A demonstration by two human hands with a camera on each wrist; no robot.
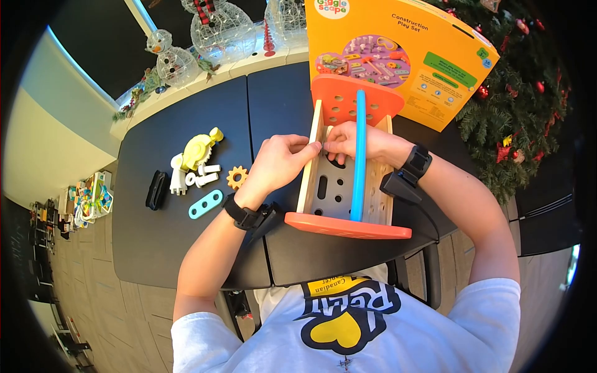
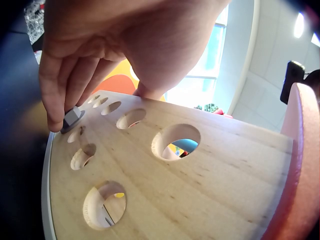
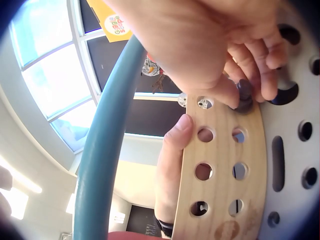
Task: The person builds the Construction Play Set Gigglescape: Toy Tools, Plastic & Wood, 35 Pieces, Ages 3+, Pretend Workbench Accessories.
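Observation:
A toy toolbox with wooden sides, red-orange end panels [image 1: 348, 226] and a blue handle bar [image 1: 359, 161] stands before me. My left hand [image 1: 283, 163] straddles its left wooden side panel [image 2: 200, 185], thumb at the top edge. On the outer face, the left fingertips hold a grey bolt [image 2: 73, 117] with a squared head, set low in the panel. Inside the box, my right hand [image 1: 354, 142] reaches past the handle bar. Its thumb and fingers pinch a dark grey round nut [image 3: 244, 95] against the inner face, close to the grey perforated base [image 3: 295, 155].
Left on the black table [image 1: 186, 248] lie a yellow toy saw [image 1: 198, 151], white bolts [image 1: 204, 179], an orange gear [image 1: 237, 177], a teal strip [image 1: 206, 204] and a black case [image 1: 157, 189]. A yellow box [image 1: 435, 68] stands behind the toolbox, beside a decorated tree [image 1: 516, 112].

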